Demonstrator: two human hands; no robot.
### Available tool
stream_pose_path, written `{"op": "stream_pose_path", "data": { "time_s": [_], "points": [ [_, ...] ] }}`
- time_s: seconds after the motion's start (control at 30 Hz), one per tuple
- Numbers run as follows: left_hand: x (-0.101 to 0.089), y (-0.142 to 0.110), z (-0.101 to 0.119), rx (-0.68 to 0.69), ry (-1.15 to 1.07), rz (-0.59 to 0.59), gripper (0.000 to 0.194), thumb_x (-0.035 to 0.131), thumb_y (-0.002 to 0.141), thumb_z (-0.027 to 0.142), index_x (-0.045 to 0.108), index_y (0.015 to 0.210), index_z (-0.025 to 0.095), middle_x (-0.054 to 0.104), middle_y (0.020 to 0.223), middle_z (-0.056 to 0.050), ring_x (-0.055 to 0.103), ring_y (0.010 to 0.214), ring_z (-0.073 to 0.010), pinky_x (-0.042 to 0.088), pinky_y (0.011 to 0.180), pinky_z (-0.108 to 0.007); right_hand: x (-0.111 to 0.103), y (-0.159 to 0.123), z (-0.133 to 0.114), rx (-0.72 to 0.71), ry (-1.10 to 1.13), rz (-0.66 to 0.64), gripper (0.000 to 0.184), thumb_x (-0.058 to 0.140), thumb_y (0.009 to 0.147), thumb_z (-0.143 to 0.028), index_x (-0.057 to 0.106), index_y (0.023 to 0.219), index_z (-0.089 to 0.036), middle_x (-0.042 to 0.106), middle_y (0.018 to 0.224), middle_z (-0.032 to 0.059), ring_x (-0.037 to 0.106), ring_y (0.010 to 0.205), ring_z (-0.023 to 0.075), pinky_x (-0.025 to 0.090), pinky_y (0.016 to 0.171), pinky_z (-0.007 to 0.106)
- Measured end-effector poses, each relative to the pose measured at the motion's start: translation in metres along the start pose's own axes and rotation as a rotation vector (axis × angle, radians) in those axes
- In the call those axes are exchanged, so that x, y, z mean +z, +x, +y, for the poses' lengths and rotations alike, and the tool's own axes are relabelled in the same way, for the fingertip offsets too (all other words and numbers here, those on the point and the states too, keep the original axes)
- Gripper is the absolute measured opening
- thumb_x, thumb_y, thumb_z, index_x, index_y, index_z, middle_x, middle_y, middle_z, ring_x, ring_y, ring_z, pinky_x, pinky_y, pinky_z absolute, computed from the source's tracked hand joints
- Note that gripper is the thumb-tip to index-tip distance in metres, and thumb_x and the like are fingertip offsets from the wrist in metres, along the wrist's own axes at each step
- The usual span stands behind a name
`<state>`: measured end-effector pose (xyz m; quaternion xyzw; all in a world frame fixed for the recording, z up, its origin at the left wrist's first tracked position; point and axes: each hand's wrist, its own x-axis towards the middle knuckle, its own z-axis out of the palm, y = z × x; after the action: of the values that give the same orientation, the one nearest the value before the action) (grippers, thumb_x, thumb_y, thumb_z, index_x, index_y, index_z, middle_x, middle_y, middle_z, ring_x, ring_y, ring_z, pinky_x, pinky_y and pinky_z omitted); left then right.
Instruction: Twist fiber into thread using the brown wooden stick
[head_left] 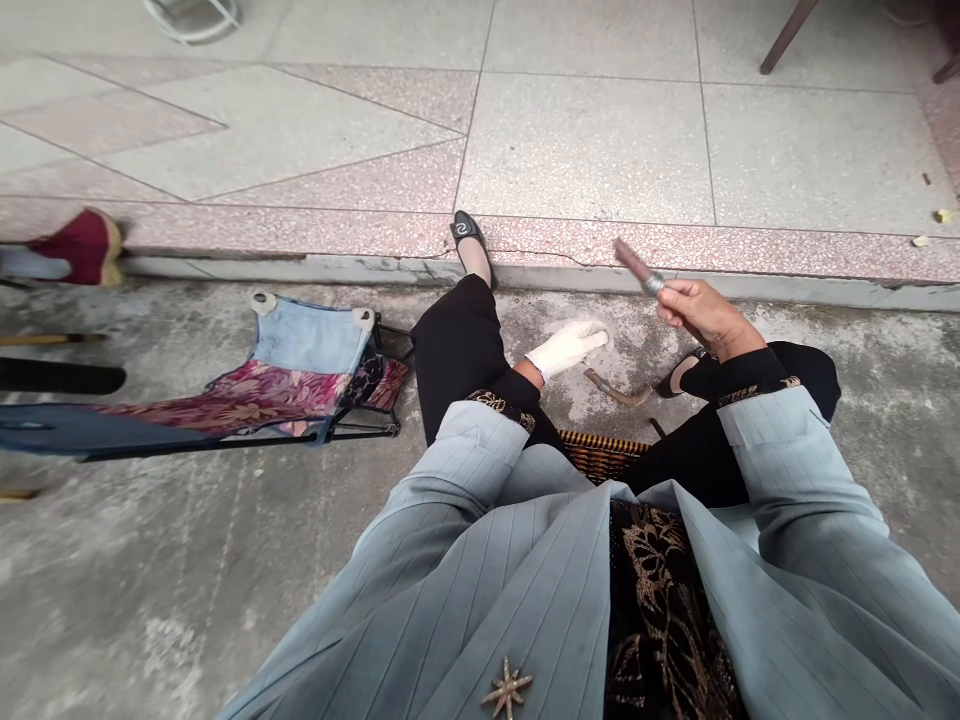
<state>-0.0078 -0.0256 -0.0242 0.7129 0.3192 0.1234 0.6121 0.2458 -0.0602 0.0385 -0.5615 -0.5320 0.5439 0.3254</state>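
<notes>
My right hand (703, 308), bare, is closed around a short tool (639, 268) with a flat, rusty-brown end and a silvery band near my fingers. The tool points up and to the left, raised over the ground; its lower part is hidden by my hand. A white glove covers my left hand (568, 347), low between my knees. Its fingers are pressed together near a pale patch of ground, and what they hold, if anything, I cannot make out. Just below that hand, a bent, brown wood-like piece (619, 389) lies on the concrete.
Ahead runs a terrazzo step (540, 262), with my shoe (471, 235) on its edge. At left stands a folding lounge chair (300, 385). A person's red shoe (82, 248) is at far left. Beneath me shows a woven seat (604, 455). A furniture leg (787, 38) stands at upper right.
</notes>
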Motion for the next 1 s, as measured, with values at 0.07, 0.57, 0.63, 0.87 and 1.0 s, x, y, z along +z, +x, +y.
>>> {"op": "stream_pose_path", "data": {
  "time_s": [0.07, 0.57, 0.63, 0.87, 1.0],
  "points": [
    [0.003, -0.001, 0.001, -0.004, -0.058, -0.09, 0.038, 0.05, 0.091, 0.048, 0.065, 0.087, 0.013, 0.048, 0.06, 0.001, 0.045, 0.053, -0.0088, 0.04, 0.051, -0.021, -0.003, 0.003, 0.005, 0.021, -0.002, 0.177, 0.052, 0.062, 0.079, -0.063, 0.062, 0.097, -0.015, 0.047, 0.061, -0.002, 0.038, 0.051, 0.0096, 0.031, 0.05, 0.024],
    [-0.004, -0.003, 0.006, 0.071, 0.176, -0.045, 0.033, 0.049, 0.088, 0.043, 0.065, 0.086, 0.014, 0.062, 0.077, -0.001, 0.053, 0.068, -0.0122, 0.042, 0.066, -0.023, 0.01, 0.016, 0.023, 0.477, -0.936, -0.441, 0.03, 0.063, 0.085, -0.047, 0.075, 0.093, -0.021, 0.066, 0.075, 0.0083, 0.056, 0.063, 0.0187, 0.037, 0.06, 0.031],
    [-0.005, -0.002, 0.004, 0.066, 0.196, 0.003, 0.031, 0.049, 0.087, 0.04, 0.065, 0.084, 0.014, 0.063, 0.08, -0.002, 0.055, 0.074, -0.0137, 0.043, 0.072, -0.025, 0.011, 0.011, 0.02, 0.459, -0.754, -0.643, 0.03, 0.067, 0.081, -0.048, 0.074, 0.087, -0.019, 0.061, 0.064, 0.0038, 0.05, 0.055, 0.0145, 0.036, 0.058, 0.029],
    [-0.001, 0.002, -0.001, 0.035, -0.04, 0.07, 0.033, 0.052, 0.089, 0.043, 0.063, 0.088, 0.012, 0.059, 0.07, -0.002, 0.05, 0.062, -0.0109, 0.043, 0.061, -0.024, 0.003, 0.0, 0.005, 0.089, -0.012, -0.423, 0.042, 0.07, 0.078, -0.055, 0.067, 0.092, -0.015, 0.053, 0.063, -0.003, 0.041, 0.051, 0.0079, 0.031, 0.051, 0.023],
    [0.007, 0.004, -0.007, 0.045, -0.157, -0.058, 0.038, 0.05, 0.091, 0.049, 0.061, 0.084, 0.014, 0.051, 0.063, 0.001, 0.046, 0.055, -0.0088, 0.042, 0.056, -0.021, 0.0, 0.008, 0.018, 0.027, 0.184, 0.01, 0.049, 0.069, 0.077, -0.06, 0.065, 0.096, -0.016, 0.047, 0.06, -0.0032, 0.037, 0.049, 0.0081, 0.027, 0.047, 0.023]
  ]
}}
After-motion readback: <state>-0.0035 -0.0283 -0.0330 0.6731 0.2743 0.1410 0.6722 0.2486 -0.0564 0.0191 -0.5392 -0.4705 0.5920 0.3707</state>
